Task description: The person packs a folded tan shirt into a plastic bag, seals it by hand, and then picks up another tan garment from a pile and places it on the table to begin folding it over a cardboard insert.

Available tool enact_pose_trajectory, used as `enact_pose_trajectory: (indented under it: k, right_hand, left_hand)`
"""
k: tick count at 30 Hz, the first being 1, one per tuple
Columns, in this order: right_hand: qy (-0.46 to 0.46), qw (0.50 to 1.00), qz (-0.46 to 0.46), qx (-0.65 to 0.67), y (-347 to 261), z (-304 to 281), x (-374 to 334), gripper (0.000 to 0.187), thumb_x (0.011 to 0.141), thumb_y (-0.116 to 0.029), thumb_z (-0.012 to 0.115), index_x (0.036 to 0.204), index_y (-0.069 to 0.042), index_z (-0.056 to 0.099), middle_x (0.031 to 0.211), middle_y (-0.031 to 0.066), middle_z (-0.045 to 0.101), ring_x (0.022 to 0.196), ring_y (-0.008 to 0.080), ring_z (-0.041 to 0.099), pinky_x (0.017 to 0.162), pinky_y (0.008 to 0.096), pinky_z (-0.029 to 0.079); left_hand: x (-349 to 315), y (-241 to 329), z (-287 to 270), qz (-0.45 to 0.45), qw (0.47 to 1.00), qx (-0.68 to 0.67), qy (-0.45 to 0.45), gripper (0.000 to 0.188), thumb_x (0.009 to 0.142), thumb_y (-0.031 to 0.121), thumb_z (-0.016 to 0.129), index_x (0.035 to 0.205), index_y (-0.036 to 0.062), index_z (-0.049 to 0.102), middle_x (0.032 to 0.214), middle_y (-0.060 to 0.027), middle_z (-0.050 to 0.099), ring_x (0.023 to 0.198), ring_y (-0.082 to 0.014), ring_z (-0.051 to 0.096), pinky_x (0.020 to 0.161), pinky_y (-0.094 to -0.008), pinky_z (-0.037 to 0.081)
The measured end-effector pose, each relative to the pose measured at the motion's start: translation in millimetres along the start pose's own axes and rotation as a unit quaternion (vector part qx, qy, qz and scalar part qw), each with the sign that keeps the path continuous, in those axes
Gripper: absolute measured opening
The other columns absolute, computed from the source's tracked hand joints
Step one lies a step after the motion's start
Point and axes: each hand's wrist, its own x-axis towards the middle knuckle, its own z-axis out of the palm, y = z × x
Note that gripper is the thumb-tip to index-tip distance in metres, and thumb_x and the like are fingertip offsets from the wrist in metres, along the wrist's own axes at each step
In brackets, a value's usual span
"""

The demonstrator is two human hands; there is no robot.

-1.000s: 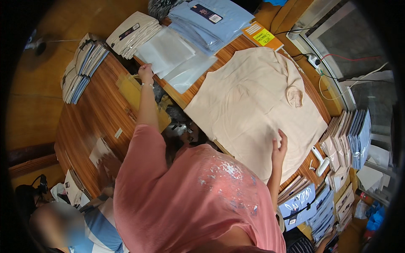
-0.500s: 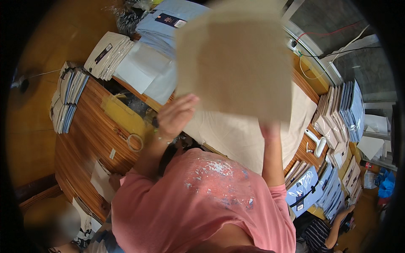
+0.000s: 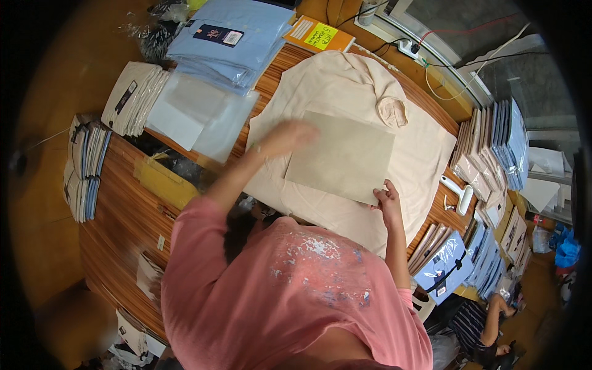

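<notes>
A cream shirt (image 3: 425, 154) lies spread out on the wooden table, its collar bunched toward the far right. On top of it rests a stiff grey-beige sheet of cardboard (image 3: 345, 160), slightly turned. The fingers of my right hand (image 3: 386, 200) are closed on the sheet's near right corner. My left hand (image 3: 290, 135) hovers over the sheet's far left part, smeared by motion, so its fingers cannot be made out.
Bagged blue shirts (image 3: 231, 43) and an orange notebook (image 3: 319, 34) lie at the back. Clear plastic bags (image 3: 203, 111) sit left. Folded-shirt stacks (image 3: 132, 98) stand at both sides. A white lint roller (image 3: 458, 194) lies right. A striped-shirted person (image 3: 472, 324) is at lower right.
The cardboard has come down from high in front of me onto the shirt. My right hand stays at its near edge, while my left has moved over its far left part.
</notes>
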Motion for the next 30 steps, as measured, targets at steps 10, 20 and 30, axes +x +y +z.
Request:
enact_pose_trajectory:
  k: [10,20,30]
  right_hand:
    - [0.313,0.934,-0.046,0.167,52.5,-117.4,21.9,0.03,0.085,-0.002,0.05,0.114,-0.009,0.047,0.087,0.0058,0.061,0.061,0.0123,0.057,0.046,0.0239,0.047]
    - [0.24,0.962,-0.069,0.11,-28.3,-39.1,-11.4,0.066,0.078,-0.003,0.056,0.139,-0.005,0.03,0.086,0.0008,0.051,0.068,0.0092,0.046,0.058,0.0225,0.038]
    - [-0.021,0.996,-0.076,0.039,-40.3,104.1,56.4,0.041,0.083,0.001,0.051,0.121,-0.005,0.037,0.071,-0.0013,0.046,0.06,0.0071,0.042,0.051,0.0223,0.035]
  left_hand:
    - [80.3,-125.1,-22.3,-0.104,0.952,0.26,0.125,0.038,0.094,0.016,0.039,0.131,0.0081,0.046,0.142,-0.0082,0.038,0.134,-0.0221,0.03,0.111,-0.047,0.018]
    - [-47.0,-57.6,-30.3,-0.073,0.963,0.189,0.181,0.026,0.086,0.003,0.049,0.11,0.0049,0.061,0.122,-0.0075,0.056,0.124,-0.0293,0.042,0.104,-0.052,0.025]
    - [-89.6,-10.5,-23.7,-0.116,0.905,0.15,0.38,0.045,0.08,0.006,0.055,0.125,0.0063,0.05,0.13,-0.0123,0.048,0.131,-0.0353,0.032,0.107,-0.0529,0.02]
